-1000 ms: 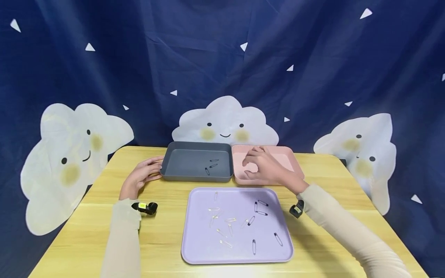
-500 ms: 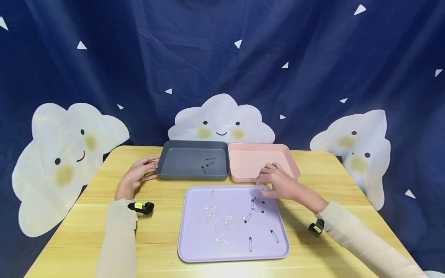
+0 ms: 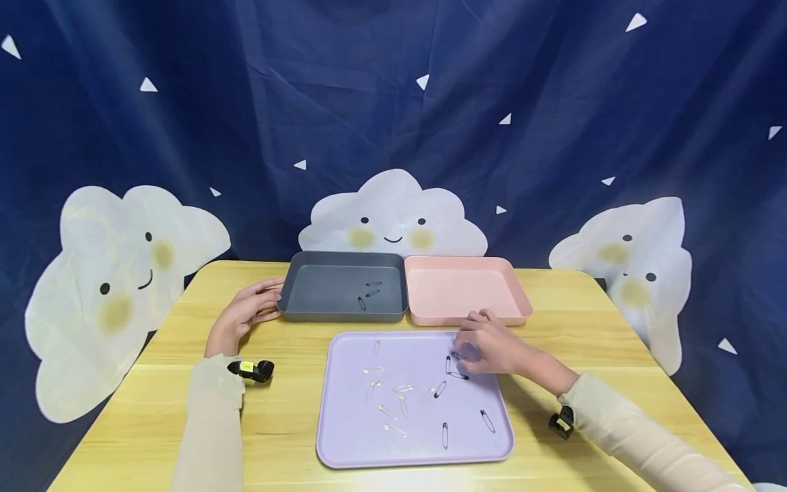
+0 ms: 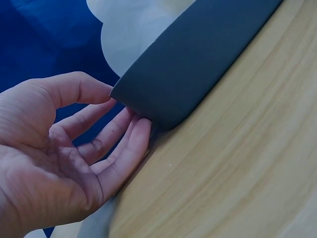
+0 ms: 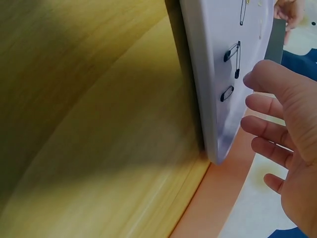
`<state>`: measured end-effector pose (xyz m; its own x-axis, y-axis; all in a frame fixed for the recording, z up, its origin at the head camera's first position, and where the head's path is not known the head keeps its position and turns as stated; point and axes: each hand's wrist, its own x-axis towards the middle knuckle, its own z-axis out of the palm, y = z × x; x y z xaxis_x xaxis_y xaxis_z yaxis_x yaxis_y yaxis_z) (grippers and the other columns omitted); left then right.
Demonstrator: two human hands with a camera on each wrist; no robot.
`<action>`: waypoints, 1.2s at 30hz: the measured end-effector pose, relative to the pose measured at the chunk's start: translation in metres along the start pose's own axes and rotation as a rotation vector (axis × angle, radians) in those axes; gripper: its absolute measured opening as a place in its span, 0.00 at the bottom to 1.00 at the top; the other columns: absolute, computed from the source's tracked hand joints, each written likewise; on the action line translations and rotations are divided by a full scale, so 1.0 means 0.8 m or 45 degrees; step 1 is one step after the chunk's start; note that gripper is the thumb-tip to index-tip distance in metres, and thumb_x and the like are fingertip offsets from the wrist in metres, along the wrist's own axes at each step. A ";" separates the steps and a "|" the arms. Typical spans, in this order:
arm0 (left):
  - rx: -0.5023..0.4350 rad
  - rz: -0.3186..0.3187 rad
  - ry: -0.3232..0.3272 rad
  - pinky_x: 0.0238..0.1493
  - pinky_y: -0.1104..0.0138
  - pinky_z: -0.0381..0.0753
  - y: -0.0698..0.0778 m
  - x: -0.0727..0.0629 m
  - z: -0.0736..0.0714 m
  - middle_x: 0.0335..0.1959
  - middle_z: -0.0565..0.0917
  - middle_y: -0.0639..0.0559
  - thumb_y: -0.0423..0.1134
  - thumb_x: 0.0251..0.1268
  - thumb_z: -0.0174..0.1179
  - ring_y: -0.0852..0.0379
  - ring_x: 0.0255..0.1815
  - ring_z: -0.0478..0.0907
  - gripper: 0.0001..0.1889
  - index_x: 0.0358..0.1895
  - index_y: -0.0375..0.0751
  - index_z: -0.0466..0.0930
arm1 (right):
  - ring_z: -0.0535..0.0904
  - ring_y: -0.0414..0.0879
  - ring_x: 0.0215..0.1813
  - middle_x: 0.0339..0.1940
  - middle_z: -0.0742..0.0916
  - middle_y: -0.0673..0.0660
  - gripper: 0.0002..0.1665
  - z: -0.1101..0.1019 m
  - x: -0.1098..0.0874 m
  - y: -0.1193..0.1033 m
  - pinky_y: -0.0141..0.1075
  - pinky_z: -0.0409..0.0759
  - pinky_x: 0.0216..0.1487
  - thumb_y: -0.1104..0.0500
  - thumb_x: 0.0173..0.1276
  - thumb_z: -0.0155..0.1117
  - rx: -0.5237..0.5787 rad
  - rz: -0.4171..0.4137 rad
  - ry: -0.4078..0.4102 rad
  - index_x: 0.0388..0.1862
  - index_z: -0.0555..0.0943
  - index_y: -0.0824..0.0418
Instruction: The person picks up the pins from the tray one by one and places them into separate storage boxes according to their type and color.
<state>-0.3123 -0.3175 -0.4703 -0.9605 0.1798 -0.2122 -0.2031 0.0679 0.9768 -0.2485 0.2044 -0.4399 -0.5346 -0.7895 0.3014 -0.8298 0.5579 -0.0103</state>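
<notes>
In the head view, my left hand (image 3: 246, 311) rests its fingertips against the left end of the dark grey tray (image 3: 326, 290); the left wrist view has them at the tray's corner (image 4: 143, 101). My right hand (image 3: 494, 347) hovers above the far right corner of the lavender tray (image 3: 350, 444), fingers loosely bent and apart, nothing between them. Close below its thumb lie black safety pins (image 5: 227, 93), one partly covered in the head view. More black safety pins (image 3: 445, 436) and several gold safety pins (image 3: 403, 406) are scattered over the lavender tray.
A pink tray (image 3: 458, 283) adjoins the grey tray's right side, behind the lavender one. Three black safety pins (image 3: 373, 293) lie inside the grey tray. All the trays stand on a wooden table (image 3: 279, 424), with a blue cloud-patterned curtain (image 3: 369, 89) behind.
My right hand has moved from over the pink tray toward me and right, then lowered to the black safety pins on the lavender tray. The left hand stays at the grey tray.
</notes>
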 end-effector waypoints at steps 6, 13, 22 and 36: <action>0.002 0.011 0.011 0.49 0.70 0.85 0.000 0.002 -0.002 0.50 0.85 0.67 0.35 0.78 0.53 0.68 0.47 0.85 0.33 0.81 0.38 0.54 | 0.70 0.43 0.41 0.34 0.84 0.47 0.12 0.003 0.003 0.000 0.44 0.65 0.49 0.51 0.46 0.79 -0.029 0.010 -0.023 0.29 0.85 0.50; -0.018 -0.008 -0.003 0.50 0.69 0.84 0.007 -0.006 0.003 0.47 0.85 0.66 0.33 0.79 0.51 0.66 0.47 0.85 0.33 0.81 0.34 0.52 | 0.67 0.41 0.39 0.29 0.80 0.45 0.09 0.007 0.006 -0.003 0.42 0.62 0.48 0.54 0.46 0.77 -0.007 0.072 -0.126 0.23 0.82 0.49; -0.047 -0.033 0.002 0.51 0.66 0.85 0.015 -0.009 0.006 0.46 0.84 0.65 0.30 0.76 0.53 0.65 0.46 0.85 0.33 0.81 0.34 0.53 | 0.70 0.42 0.40 0.28 0.81 0.43 0.11 0.007 0.006 -0.006 0.44 0.64 0.51 0.57 0.42 0.76 -0.010 0.107 -0.188 0.19 0.80 0.48; -0.032 -0.003 0.035 0.47 0.70 0.85 -0.002 0.003 0.000 0.49 0.85 0.64 0.33 0.77 0.55 0.67 0.46 0.85 0.33 0.80 0.38 0.56 | 0.71 0.43 0.39 0.26 0.80 0.42 0.12 0.008 0.011 -0.005 0.44 0.67 0.49 0.59 0.41 0.76 -0.030 0.041 -0.189 0.16 0.80 0.48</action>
<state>-0.3141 -0.3172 -0.4726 -0.9650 0.1523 -0.2137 -0.2095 0.0435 0.9769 -0.2509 0.1933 -0.4433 -0.5799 -0.7994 0.1570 -0.8090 0.5878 0.0049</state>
